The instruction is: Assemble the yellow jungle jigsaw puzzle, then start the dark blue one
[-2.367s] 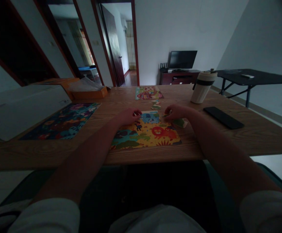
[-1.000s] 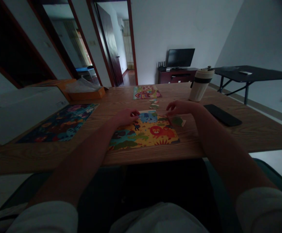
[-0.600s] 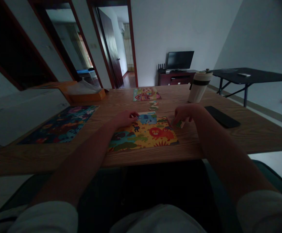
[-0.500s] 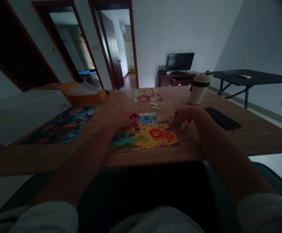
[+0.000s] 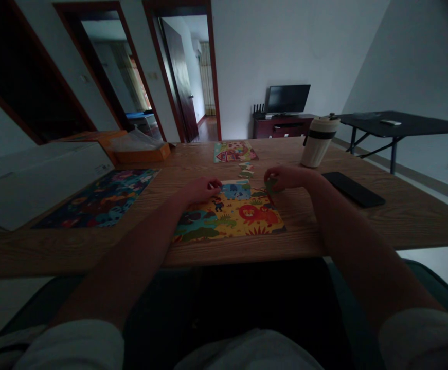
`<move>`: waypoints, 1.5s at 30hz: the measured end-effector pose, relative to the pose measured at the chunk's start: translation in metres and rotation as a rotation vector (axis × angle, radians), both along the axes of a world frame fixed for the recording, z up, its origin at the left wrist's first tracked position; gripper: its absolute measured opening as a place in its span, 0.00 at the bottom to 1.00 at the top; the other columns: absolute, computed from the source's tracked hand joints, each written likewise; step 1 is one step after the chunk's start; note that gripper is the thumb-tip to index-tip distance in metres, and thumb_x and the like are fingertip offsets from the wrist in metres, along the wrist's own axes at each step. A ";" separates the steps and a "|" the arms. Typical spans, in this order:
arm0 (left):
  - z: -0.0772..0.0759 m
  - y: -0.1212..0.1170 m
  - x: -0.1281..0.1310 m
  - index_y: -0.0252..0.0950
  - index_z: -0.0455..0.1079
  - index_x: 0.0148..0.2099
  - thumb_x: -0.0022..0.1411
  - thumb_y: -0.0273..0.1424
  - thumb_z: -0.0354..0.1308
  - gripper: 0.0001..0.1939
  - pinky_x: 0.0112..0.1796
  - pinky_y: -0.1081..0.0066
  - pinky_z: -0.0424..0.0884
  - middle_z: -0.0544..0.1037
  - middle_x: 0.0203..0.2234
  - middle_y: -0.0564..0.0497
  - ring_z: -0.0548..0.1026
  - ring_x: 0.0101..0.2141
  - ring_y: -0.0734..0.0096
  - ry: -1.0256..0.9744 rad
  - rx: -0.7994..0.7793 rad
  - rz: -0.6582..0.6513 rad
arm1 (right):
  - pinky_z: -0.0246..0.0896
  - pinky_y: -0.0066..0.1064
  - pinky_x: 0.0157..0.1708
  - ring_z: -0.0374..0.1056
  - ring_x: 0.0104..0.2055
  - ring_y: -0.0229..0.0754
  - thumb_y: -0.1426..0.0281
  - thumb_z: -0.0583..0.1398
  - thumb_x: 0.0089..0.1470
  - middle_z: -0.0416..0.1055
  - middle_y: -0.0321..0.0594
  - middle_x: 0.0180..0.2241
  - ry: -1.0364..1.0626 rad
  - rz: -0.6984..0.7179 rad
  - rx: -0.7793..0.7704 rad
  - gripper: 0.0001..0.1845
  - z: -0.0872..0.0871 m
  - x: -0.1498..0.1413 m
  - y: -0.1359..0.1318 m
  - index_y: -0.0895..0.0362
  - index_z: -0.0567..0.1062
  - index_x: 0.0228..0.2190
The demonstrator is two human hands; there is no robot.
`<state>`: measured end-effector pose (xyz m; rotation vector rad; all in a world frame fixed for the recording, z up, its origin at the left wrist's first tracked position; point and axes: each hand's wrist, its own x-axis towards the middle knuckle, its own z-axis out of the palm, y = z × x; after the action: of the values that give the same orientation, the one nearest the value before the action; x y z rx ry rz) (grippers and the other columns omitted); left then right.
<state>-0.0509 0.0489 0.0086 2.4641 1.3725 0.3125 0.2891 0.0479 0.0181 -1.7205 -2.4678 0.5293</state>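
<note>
Yellow cardboard jigsaw puzzle (image 5: pixel 229 218) lies near the front edge of the wood-grain worktop (image 5: pixel 386 226), its blue elephant section (image 5: pixel 235 191) along the top. On my feed, the right grip (image 5: pixel 289 178) pinches a small green piece (image 5: pixel 270 186) at the puzzle's upper right corner. The left grip (image 5: pixel 199 190) rests curled at the blue section's edge; whether it holds anything, I cannot tell. Loose jigsaw pieces (image 5: pixel 245 169) lie in a line toward a colourful picture card (image 5: pixel 234 152), with a dark floral puzzle mat (image 5: pixel 96 198) leftward, and a white-and-black tumbler (image 5: pixel 318 149) and black phone (image 5: pixel 353 189) rightward.
</note>
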 end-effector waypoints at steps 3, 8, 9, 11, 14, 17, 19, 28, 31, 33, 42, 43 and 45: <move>-0.002 0.003 -0.001 0.39 0.75 0.52 0.66 0.40 0.57 0.17 0.42 0.69 0.72 0.81 0.43 0.47 0.78 0.40 0.65 -0.004 -0.005 -0.001 | 0.67 0.35 0.47 0.74 0.45 0.47 0.75 0.64 0.51 0.79 0.40 0.48 0.074 0.045 0.072 0.26 -0.006 -0.010 0.004 0.50 0.79 0.52; -0.004 0.005 0.000 0.39 0.75 0.53 0.66 0.39 0.57 0.17 0.43 0.68 0.73 0.82 0.43 0.46 0.78 0.40 0.65 -0.006 -0.011 0.012 | 0.61 0.37 0.57 0.68 0.57 0.50 0.76 0.63 0.53 0.71 0.49 0.58 0.198 0.045 0.303 0.33 -0.023 -0.030 0.006 0.55 0.71 0.61; -0.003 0.004 0.000 0.38 0.75 0.53 0.66 0.39 0.57 0.17 0.43 0.68 0.73 0.82 0.43 0.46 0.78 0.40 0.65 -0.012 -0.013 0.013 | 0.59 0.37 0.59 0.66 0.60 0.51 0.76 0.63 0.53 0.68 0.51 0.60 0.205 0.057 0.355 0.33 -0.026 -0.033 0.006 0.55 0.70 0.61; -0.003 0.004 0.000 0.38 0.75 0.52 0.65 0.38 0.58 0.17 0.43 0.68 0.73 0.82 0.43 0.46 0.78 0.40 0.65 -0.017 -0.012 0.007 | 0.56 0.38 0.62 0.62 0.64 0.51 0.74 0.63 0.54 0.63 0.51 0.63 0.196 0.083 0.423 0.33 -0.031 -0.035 0.009 0.54 0.69 0.62; -0.002 0.003 0.000 0.38 0.75 0.52 0.65 0.38 0.57 0.16 0.43 0.69 0.72 0.82 0.43 0.46 0.78 0.40 0.65 -0.016 -0.014 -0.005 | 0.55 0.40 0.63 0.61 0.64 0.53 0.69 0.65 0.55 0.61 0.49 0.64 0.128 0.056 0.434 0.33 -0.033 -0.036 0.011 0.52 0.69 0.62; -0.002 0.003 0.000 0.38 0.75 0.51 0.65 0.39 0.57 0.16 0.43 0.68 0.72 0.82 0.42 0.46 0.78 0.40 0.65 -0.021 -0.009 -0.009 | 0.59 0.44 0.59 0.66 0.59 0.58 0.58 0.66 0.55 0.68 0.52 0.59 0.016 -0.053 0.384 0.30 -0.030 -0.033 0.011 0.53 0.73 0.58; -0.002 0.002 0.000 0.38 0.75 0.51 0.65 0.39 0.57 0.16 0.43 0.68 0.72 0.82 0.42 0.46 0.78 0.40 0.64 -0.024 -0.005 -0.008 | 0.63 0.43 0.52 0.71 0.53 0.58 0.51 0.64 0.56 0.75 0.53 0.51 -0.038 -0.102 0.294 0.28 -0.029 -0.031 0.010 0.54 0.78 0.52; -0.002 0.003 0.000 0.39 0.76 0.51 0.64 0.39 0.57 0.17 0.42 0.68 0.72 0.82 0.42 0.46 0.78 0.39 0.64 -0.020 -0.013 -0.009 | 0.67 0.36 0.42 0.75 0.41 0.49 0.54 0.63 0.58 0.81 0.47 0.43 0.005 -0.035 0.095 0.22 -0.027 -0.022 0.011 0.53 0.81 0.48; -0.001 0.003 0.000 0.38 0.76 0.51 0.65 0.39 0.57 0.16 0.42 0.68 0.71 0.82 0.42 0.46 0.78 0.40 0.65 -0.017 -0.001 -0.013 | 0.67 0.35 0.42 0.75 0.42 0.49 0.57 0.63 0.58 0.81 0.46 0.44 -0.005 -0.020 0.099 0.21 -0.026 -0.019 0.012 0.54 0.81 0.48; -0.001 0.002 0.000 0.38 0.76 0.51 0.65 0.39 0.57 0.16 0.42 0.68 0.71 0.82 0.42 0.47 0.78 0.40 0.65 -0.007 -0.004 -0.007 | 0.67 0.34 0.43 0.75 0.43 0.48 0.60 0.63 0.57 0.81 0.45 0.45 -0.005 -0.013 0.108 0.20 -0.026 -0.018 0.012 0.53 0.81 0.49; 0.000 0.000 0.001 0.39 0.75 0.52 0.65 0.39 0.57 0.17 0.42 0.68 0.72 0.82 0.42 0.47 0.78 0.40 0.65 -0.005 -0.020 0.005 | 0.66 0.33 0.46 0.75 0.45 0.47 0.72 0.62 0.53 0.81 0.40 0.46 0.023 0.101 0.141 0.23 -0.029 -0.026 0.012 0.50 0.80 0.52; 0.000 0.000 0.001 0.39 0.75 0.51 0.65 0.39 0.57 0.16 0.42 0.68 0.72 0.82 0.42 0.47 0.78 0.40 0.65 -0.006 -0.015 0.003 | 0.65 0.33 0.46 0.75 0.45 0.47 0.72 0.62 0.53 0.81 0.40 0.46 0.022 0.109 0.137 0.23 -0.029 -0.028 0.011 0.50 0.81 0.51; 0.000 0.000 0.001 0.39 0.75 0.51 0.65 0.39 0.57 0.16 0.42 0.69 0.72 0.82 0.42 0.47 0.78 0.40 0.65 -0.014 -0.012 -0.007 | 0.65 0.32 0.45 0.75 0.44 0.46 0.73 0.61 0.53 0.81 0.39 0.46 0.027 0.108 0.136 0.24 -0.028 -0.030 0.009 0.49 0.81 0.51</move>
<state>-0.0496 0.0493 0.0089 2.4521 1.3554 0.3177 0.2593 0.0570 -0.0096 -1.5274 -2.5245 0.3814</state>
